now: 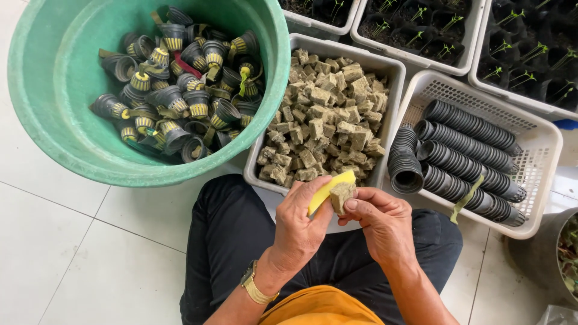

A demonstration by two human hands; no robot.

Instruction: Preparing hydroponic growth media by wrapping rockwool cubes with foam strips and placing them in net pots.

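Observation:
My left hand (306, 221) holds a yellow strip (330, 188) between thumb and fingers, above my lap. My right hand (380, 218) pinches a brownish sponge cube (341, 195) pressed against that strip. Both hands meet just below the front rim of a white tray (394, 96) heaped with several more sponge cubes (322, 114). A wristwatch sits on my left wrist.
A green basin (54, 108) at upper left holds several black net pots (180, 90) fitted with yellow strips. A white basket (542, 156) at right holds stacked rows of black pots (463, 150). Trays of green seedlings (421, 24) line the back. White floor tiles lie at left.

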